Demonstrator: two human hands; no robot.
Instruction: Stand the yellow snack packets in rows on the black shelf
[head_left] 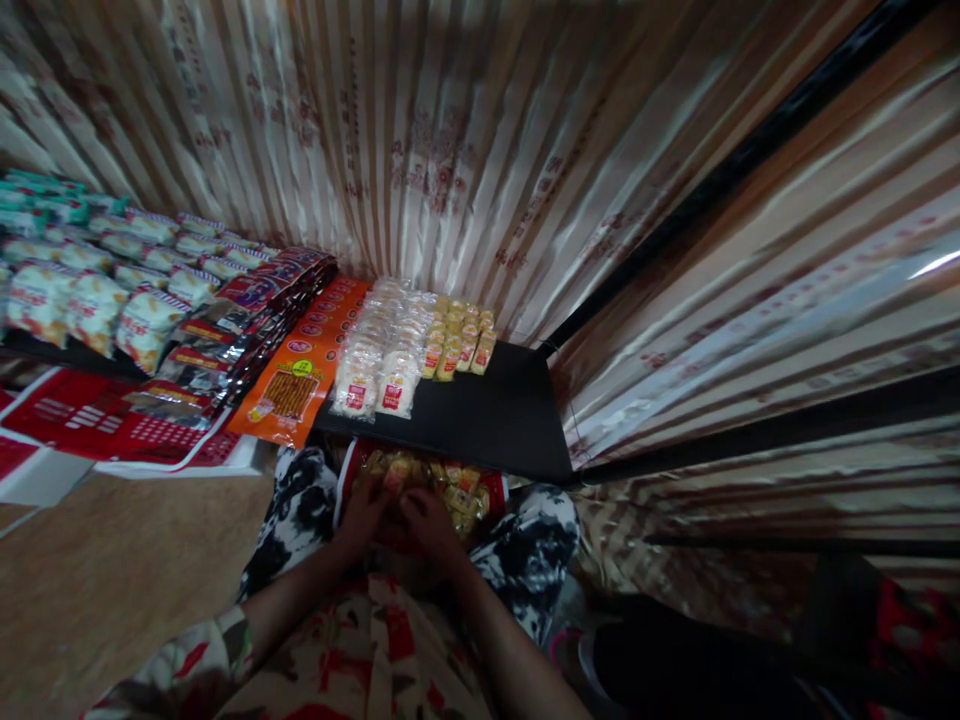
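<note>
A red-edged bag [496, 492] lies between my knees, filled with small gold-wrapped snack packets [463, 490]. Both hands are down in it, close together. My left hand [365, 513] has its fingers closed at the side of one small gold-wrapped snack packet [397, 474] with an orange-red mark. My right hand [429, 518] is just to the right, its fingers bent inward over the packets. What lies under its fingertips is dark and hard to see. On the black shelf [510, 420] ahead stand neat rows of similar small gold packets [459, 338].
Left of the gold packets are clear-wrapped white snacks [375, 355], an orange pouch [296, 385], stacked dark packets [217, 350] and white chip-like bags [97, 300]. A red printed sheet [90, 415] hangs below. Black poles [720, 165] cross the striped curtain on the right.
</note>
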